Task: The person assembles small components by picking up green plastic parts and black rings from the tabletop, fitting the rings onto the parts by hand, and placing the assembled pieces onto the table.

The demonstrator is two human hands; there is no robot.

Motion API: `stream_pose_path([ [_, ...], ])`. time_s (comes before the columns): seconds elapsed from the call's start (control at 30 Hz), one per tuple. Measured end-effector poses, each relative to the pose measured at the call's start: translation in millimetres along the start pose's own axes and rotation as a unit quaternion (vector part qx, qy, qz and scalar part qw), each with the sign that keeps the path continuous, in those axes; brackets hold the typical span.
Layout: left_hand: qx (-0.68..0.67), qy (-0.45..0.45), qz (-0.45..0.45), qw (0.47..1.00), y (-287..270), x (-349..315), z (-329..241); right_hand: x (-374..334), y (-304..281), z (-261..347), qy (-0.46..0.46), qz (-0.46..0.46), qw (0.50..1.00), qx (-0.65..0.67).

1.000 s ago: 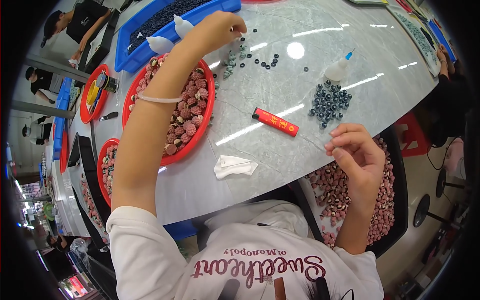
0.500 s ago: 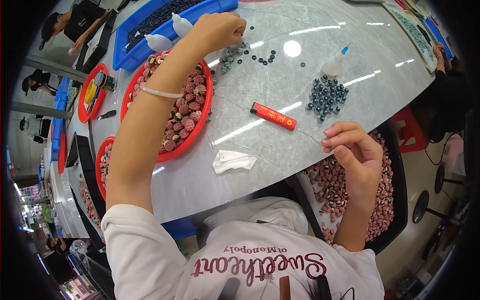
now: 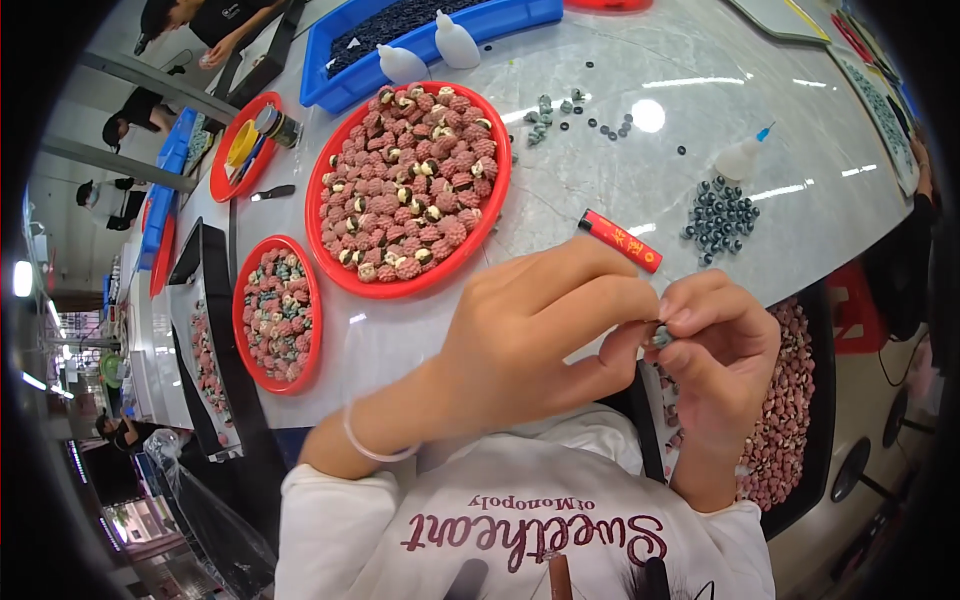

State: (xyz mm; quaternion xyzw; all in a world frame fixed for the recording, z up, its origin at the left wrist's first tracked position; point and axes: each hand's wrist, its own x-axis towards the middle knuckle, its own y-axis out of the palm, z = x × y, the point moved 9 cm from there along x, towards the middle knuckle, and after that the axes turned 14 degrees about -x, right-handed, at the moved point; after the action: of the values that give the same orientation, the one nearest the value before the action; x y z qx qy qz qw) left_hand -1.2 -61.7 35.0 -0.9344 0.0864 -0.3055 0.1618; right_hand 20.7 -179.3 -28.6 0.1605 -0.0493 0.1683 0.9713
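Note:
Over the near edge of the table, my left hand (image 3: 555, 320) and my right hand (image 3: 728, 345) meet fingertip to fingertip. Between them is a small grey-green ridged piece (image 3: 661, 338), pinched by both hands and partly covered by the fingers. A pale bracelet circles my left wrist. Just beyond my fingers lies a red lighter-shaped stick (image 3: 620, 240). Farther right are a cluster of shiny dark beads (image 3: 720, 218) and a white squeeze bottle (image 3: 738, 160) with a blue needle tip. Loose grey-green pieces (image 3: 540, 120) and small black rings (image 3: 610, 130) lie at the far middle.
A red tray (image 3: 503, 190) of pink ridged pieces stands left, with a smaller red tray (image 3: 318, 345) beside it. Behind is a blue bin (image 3: 318, 60) of dark bits with two white bottles. A black tray (image 3: 815, 440) of pink pieces sits lower right. Other people work around.
My left hand has come back from the far loose pieces to my right hand, and the grey-green piece now shows between them. The whole view has shifted, showing more of the left side.

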Motion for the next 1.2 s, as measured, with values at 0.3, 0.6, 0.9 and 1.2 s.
stream_pose_path([
  [0.3, 0.044, 0.108, -0.098, 0.988, -7, -32, -16, -3, 22, 0, -0.053, -0.016, 0.998, 0.014],
  [0.6, -0.375, -0.074, -0.168, 0.909, -1, -49, 27, -17, 26, -1, -0.092, -0.083, 0.992, -0.020],
  [0.9, -0.089, 0.023, -0.055, 0.994, -1, -42, 13, -14, 29, -30, 0.007, -0.031, 0.985, 0.167],
  [1.2, -0.145, -0.037, -0.119, 0.982, -32, -58, 37, -4, -104, -1, -0.045, -0.218, 0.923, -0.312],
])
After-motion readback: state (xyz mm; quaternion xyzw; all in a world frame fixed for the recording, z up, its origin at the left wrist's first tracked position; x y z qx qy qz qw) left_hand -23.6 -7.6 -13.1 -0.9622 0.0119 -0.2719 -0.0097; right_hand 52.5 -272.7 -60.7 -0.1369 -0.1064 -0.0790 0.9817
